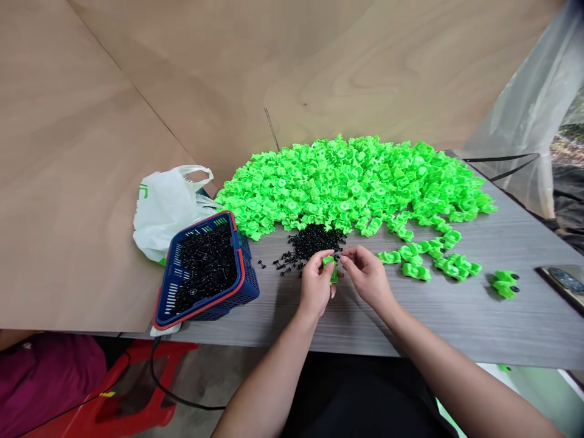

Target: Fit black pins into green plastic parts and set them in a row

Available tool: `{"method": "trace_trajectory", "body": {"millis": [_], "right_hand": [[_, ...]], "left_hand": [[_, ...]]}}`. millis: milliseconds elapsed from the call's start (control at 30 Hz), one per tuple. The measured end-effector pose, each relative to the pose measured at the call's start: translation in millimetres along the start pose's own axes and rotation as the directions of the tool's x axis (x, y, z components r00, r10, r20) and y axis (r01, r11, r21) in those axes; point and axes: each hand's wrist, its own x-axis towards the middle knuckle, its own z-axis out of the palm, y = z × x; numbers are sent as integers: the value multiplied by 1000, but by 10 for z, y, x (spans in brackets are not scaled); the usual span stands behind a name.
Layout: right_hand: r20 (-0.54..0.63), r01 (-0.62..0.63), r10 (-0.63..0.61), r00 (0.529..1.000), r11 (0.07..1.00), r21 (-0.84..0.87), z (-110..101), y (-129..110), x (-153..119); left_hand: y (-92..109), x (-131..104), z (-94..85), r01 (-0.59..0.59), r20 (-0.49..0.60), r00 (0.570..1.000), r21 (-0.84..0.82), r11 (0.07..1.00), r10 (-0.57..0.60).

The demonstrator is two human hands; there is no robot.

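Observation:
My left hand [317, 283] holds a small bright green plastic part [330, 269] between thumb and fingers, above the grey table. Close by on its right, my right hand [364, 272] has thumb and fingertips pinched together; whatever they hold is too small to make out. Just beyond both hands lies a pile of black wheel-and-axle pieces [314, 242]. A big heap of green parts [351, 179] spreads behind it. To the right, several green pieces [413, 252] lie loose, and farther right sit green parts with black wheels [505, 284].
A blue basket with a red rim [249, 277], filled with black pieces, stands at the left beside a white plastic bag [166, 207]. A phone-like object [563, 283] lies at the right edge. Below left are a red stool [157, 395] and a person's purple clothing [55, 383].

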Motion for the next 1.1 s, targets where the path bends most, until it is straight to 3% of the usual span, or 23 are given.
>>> {"method": "trace_trajectory", "body": {"millis": [133, 367, 467, 833, 1100], "right_hand": [[19, -47, 46, 999, 998, 30, -2, 34, 5], [3, 72, -74, 997, 967, -245, 11, 38, -29], [10, 95, -96, 995, 954, -284, 14, 30, -32], [-7, 76, -82, 997, 953, -293, 23, 66, -57], [-28, 45, -52, 998, 979, -197, 36, 136, -30]], "left_hand": [[-38, -9, 7, -8, 47, 999, -64, 998, 11], [-114, -5, -16, -84, 87, 993, 18, 996, 82], [-115, -7, -23, -113, 97, 989, 42, 993, 109], [-98, 9, -24, -122, 47, 992, 81, 989, 118], [-121, 66, -26, -225, 25, 974, 174, 959, 224]]}}
